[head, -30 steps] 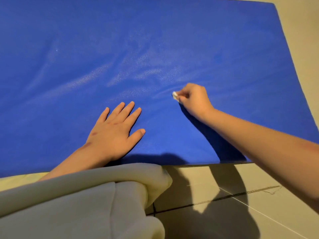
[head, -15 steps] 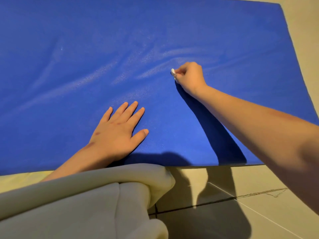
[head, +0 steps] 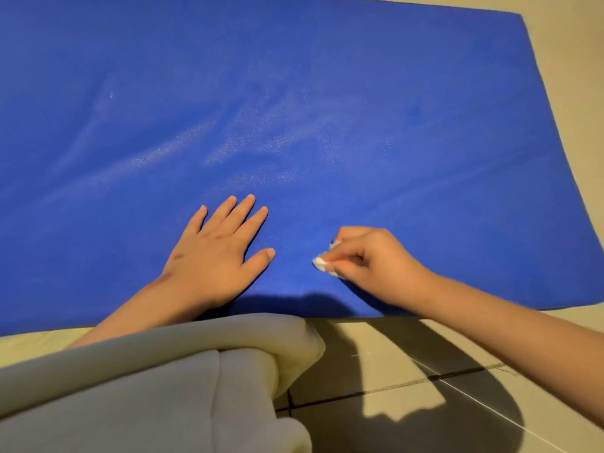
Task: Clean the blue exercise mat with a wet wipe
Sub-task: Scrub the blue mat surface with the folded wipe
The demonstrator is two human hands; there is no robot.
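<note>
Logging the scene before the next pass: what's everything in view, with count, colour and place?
exercise mat: one, blue, flat on the floor, fills most of the view, pale streaks across its middle
wet wipe: one, white, small wad on the mat close to its near edge
floor: beige tiles, showing right of and in front of the mat, dark grout line at lower right
pale fabric: one fold, cream-grey, bottom left, at the mat's near edge
left hand: one, flat on the mat, fingers spread
right hand: one, just right of the left hand, pinches the wet wipe against the mat
</note>
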